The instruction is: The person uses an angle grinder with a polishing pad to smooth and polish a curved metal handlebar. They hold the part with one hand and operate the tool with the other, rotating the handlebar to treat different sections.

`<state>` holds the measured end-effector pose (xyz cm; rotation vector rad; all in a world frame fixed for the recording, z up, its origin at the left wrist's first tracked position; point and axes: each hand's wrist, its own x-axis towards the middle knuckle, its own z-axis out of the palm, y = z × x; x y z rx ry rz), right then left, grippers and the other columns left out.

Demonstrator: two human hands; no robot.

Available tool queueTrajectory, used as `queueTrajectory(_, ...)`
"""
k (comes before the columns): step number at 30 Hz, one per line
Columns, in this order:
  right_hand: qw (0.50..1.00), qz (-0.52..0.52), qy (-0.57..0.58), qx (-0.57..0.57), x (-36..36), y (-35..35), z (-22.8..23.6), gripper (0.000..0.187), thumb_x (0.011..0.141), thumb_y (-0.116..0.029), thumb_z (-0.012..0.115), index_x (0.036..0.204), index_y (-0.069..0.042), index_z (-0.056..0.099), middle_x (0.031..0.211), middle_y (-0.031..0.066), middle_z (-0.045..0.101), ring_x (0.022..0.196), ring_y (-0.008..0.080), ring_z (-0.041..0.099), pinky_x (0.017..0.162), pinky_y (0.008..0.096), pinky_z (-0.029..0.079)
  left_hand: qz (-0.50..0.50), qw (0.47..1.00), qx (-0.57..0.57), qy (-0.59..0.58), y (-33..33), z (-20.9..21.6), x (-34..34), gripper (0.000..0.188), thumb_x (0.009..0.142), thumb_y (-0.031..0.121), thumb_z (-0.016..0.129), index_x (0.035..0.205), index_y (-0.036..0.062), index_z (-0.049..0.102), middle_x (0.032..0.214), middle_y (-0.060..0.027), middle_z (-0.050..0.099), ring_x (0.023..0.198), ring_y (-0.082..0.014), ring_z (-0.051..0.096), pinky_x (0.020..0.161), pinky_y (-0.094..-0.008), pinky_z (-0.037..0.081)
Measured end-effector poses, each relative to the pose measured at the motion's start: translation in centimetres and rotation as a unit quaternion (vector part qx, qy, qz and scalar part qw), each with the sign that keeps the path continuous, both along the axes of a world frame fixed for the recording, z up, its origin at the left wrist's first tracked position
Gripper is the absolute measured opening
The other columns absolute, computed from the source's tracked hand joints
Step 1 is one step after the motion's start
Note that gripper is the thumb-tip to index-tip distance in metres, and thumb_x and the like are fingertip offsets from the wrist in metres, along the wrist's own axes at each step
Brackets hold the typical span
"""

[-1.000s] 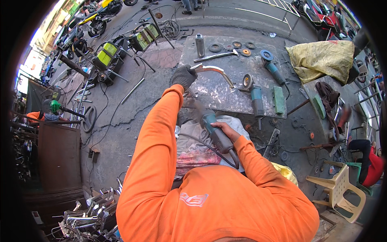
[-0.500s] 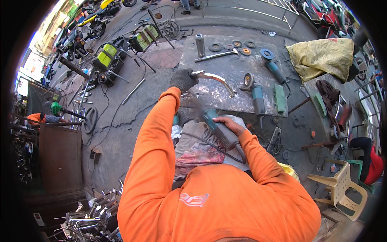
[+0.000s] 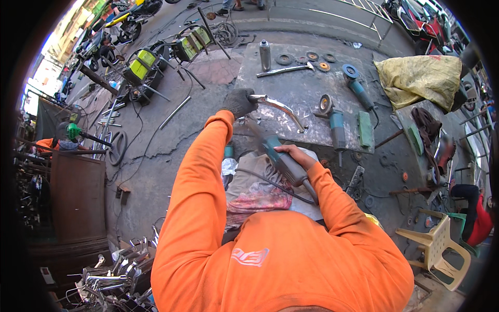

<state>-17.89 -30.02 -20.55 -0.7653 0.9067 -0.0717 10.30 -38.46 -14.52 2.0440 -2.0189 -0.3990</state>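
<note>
My left hand [image 3: 240, 102], in a dark grey glove, is closed around one end of a bent, shiny metal pipe [image 3: 283, 106]. The pipe curves away to the right over a worn metal sheet. My bare right hand [image 3: 298, 155] grips the teal and grey body of an angle grinder [image 3: 285, 163]. The grinder's front end points up and left toward my left hand, and its disc is blurred. Whether the disc touches the pipe I cannot tell. A cable bends back from the grinder across the stained cloth [image 3: 254, 193] on my lap.
On the sheet [image 3: 306, 47] lie a hammer [image 3: 285, 70], a spray can [image 3: 265, 56], several discs, two more grinders [image 3: 337, 129] [image 3: 359, 92] and a green block [image 3: 365, 130]. Yellow-green machines [image 3: 140, 65] stand far left, scrap metal [image 3: 117, 275] near left, a plastic chair [image 3: 439, 249] at right.
The view has shifted slightly, so the sheet and its tools appear a little further right and lower. Both hands keep their grips on the pipe and grinder.
</note>
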Motion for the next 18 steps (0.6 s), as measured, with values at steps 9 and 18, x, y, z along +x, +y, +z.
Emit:
queueTrajectory(9, 1.0, -0.024, 0.007, -0.001, -0.3, -1.6, -0.2, 0.053, 0.09, -0.042, 0.072, 0.116, 0.003, 0.062, 0.088, 0.0173, 0.07, 0.064, 0.0248, 0.07, 0.058, 0.0371, 0.059, -0.047, 0.999, 0.001, 0.015, -0.8, 0.4, 0.1, 0.023, 0.072, 0.026, 0.076, 0.09, 0.0119, 0.072, 0.091, -0.0182, 0.072, 0.091, -0.0398, 0.069, 0.08, -0.0477, 0.054)
queueTrajectory(18, 1.0, -0.026, -0.003, -0.002, 0.1, -2.3, 1.8, 0.056, 0.088, -0.044, 0.073, 0.116, 0.003, 0.06, 0.087, 0.0162, 0.069, 0.063, 0.024, 0.068, 0.058, 0.0357, 0.055, -0.115, 0.992, 0.032, -0.038, -5.4, 0.2, 0.0, 0.031, 0.065, 0.022, 0.082, 0.091, 0.0084, 0.072, 0.092, -0.0189, 0.073, 0.092, -0.039, 0.07, 0.082, -0.0473, 0.054)
